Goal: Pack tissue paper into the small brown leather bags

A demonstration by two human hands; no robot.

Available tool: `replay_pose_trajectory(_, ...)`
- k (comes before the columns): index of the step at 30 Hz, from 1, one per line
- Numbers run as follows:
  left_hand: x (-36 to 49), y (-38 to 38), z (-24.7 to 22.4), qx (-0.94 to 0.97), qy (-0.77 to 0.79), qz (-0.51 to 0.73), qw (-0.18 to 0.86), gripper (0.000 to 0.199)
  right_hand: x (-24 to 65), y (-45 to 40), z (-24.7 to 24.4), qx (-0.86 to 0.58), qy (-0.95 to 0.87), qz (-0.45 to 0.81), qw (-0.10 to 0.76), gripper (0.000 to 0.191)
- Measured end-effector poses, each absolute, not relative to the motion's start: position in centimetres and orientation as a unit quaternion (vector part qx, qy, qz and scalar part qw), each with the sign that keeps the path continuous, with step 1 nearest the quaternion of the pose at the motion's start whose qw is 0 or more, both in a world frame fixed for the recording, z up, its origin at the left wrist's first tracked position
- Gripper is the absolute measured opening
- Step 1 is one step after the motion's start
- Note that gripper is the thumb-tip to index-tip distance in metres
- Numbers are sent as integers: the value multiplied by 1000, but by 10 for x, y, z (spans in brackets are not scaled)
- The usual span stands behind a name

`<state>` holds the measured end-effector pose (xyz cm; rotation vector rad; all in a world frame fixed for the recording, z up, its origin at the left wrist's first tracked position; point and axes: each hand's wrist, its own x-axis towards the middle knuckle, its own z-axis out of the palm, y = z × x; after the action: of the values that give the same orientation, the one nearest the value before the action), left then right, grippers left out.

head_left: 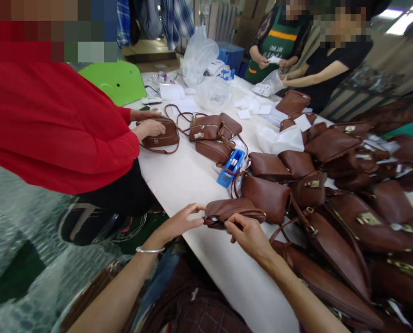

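Observation:
A small brown handbag point(232, 208) lies at the table's near edge in front of me, its zipped side towards me. At its left end is my left hand point(180, 223), thumb and fingers apart, the fingertips by the bag's corner. My right hand point(250, 233) is closed, with bent fingers pinching at the bag's near side; the exact part between the fingertips is hidden. Just behind stands another brown handbag point(266, 199), and a blue plastic tray point(231, 167) with small white items lies further back.
Many brown handbags point(352, 222) are heaped along the right of the white table point(182, 178). On the left a person in red point(60, 125) handles a brown bag point(165, 134). Two people stand at the far side, near clear plastic bags point(199, 55) and white papers.

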<state>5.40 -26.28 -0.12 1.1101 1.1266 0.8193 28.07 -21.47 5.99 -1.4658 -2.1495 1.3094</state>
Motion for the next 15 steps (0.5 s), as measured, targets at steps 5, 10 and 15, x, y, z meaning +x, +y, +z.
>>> replay_pose_trajectory(5, 62, -281, -3, 380, 467, 346, 720, 64, 275, -212, 72, -500, -741, 436, 99, 22)
replay_pose_trajectory(10, 64, -287, 26, 476, 590, 270, 594, 38, 268, -213, 71, -447, -769, 451, 66, 21)
replay_pose_trajectory(15, 68, -281, 15, 542, 701, 240, 397, 14, 254, -217, 60, -418, -838, 347, 54, 18)
